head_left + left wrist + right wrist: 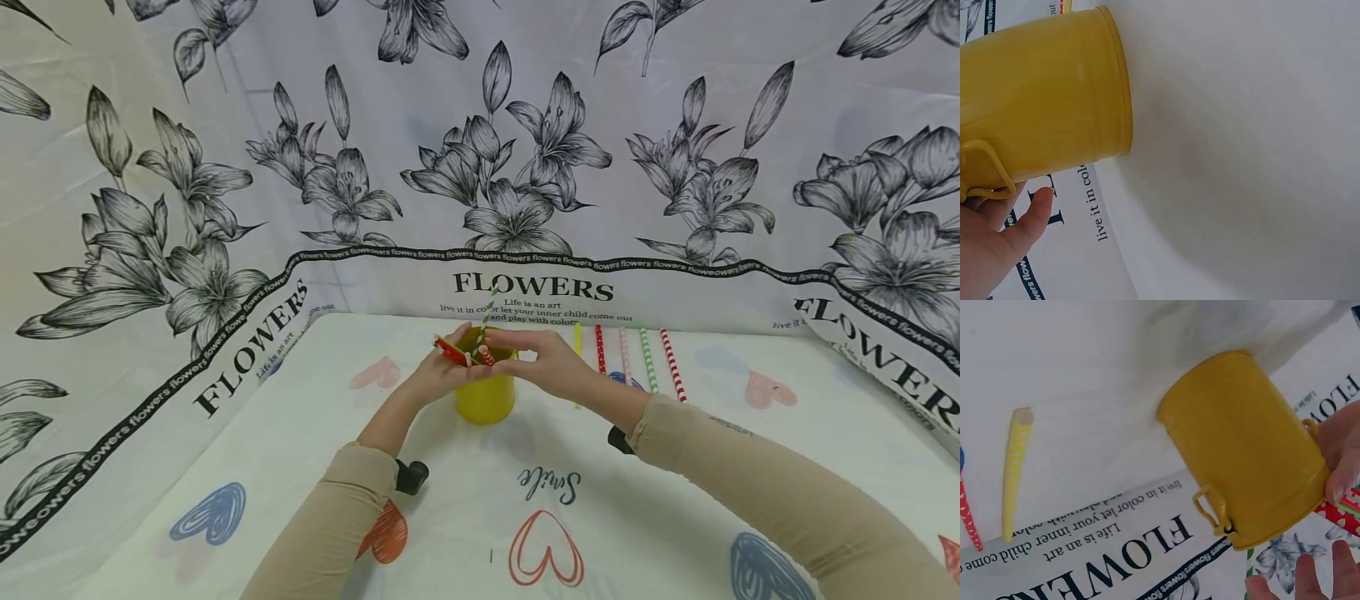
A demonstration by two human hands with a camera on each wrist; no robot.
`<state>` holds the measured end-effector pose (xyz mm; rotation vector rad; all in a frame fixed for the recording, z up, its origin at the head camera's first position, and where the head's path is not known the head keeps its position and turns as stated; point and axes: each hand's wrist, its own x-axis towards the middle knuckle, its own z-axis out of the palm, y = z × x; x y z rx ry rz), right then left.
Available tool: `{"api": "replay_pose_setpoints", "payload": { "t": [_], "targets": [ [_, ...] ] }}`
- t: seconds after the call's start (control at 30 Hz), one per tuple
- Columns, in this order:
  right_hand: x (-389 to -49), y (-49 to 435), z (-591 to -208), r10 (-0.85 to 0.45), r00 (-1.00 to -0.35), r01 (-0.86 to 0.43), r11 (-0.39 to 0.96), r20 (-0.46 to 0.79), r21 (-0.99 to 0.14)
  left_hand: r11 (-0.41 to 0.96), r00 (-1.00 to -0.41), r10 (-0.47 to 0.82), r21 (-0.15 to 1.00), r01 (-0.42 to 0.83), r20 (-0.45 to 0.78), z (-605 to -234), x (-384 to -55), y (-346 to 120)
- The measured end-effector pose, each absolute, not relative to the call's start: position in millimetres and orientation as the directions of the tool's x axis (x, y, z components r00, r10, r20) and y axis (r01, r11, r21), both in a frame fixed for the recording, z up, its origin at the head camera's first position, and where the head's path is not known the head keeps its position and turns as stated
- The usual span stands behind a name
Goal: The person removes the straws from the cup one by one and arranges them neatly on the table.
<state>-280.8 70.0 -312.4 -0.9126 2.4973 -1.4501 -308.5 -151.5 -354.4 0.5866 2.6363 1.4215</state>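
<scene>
A yellow metal cup with small loop handles stands on the table, several paper straws in it. A green-and-white striped straw rises highest; a red-and-white straw shows its end near the rim. Red straws with a green one lean over the left side. My left hand curves round the cup's left rim, its thumb by the red straws; in the left wrist view, one finger sticks out below a handle. My right hand reaches over the right rim, thumb and fingers apart around the striped straws; contact is unclear.
To the right, a row of straws lies on the table: yellow, red dotted, pink striped, green striped and red striped. A flower-printed curtain hangs behind the white table cover.
</scene>
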Motion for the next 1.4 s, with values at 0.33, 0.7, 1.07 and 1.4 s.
{"api": "replay_pose_setpoints", "payload": {
  "t": [0.33,0.7,1.07,1.4],
  "targets": [
    [-281.3,53.6,-313.5,-0.523,-0.824,-0.452,0.372,0.218,-0.811,0.456,-0.918,0.388,0.848,0.27,0.084,-356.0,-307.8,-153.2],
    [-293.2,61.9,-315.5,-0.466,-0.859,-0.416,0.391,0.213,-0.821,0.48,-0.93,0.359,0.839,0.258,0.08,-351.7,-308.0,-151.1],
    [-300.2,72.8,-321.1,-0.458,-0.848,-0.46,0.387,0.266,-0.799,0.484,-0.933,0.353,0.841,0.244,0.068,-354.2,-308.9,-146.3],
    [-283.4,86.5,-309.1,-0.393,-0.849,-0.487,0.326,0.352,-0.81,0.494,-0.934,0.347,0.831,0.258,0.084,-352.2,-307.2,-148.1]
  ]
}}
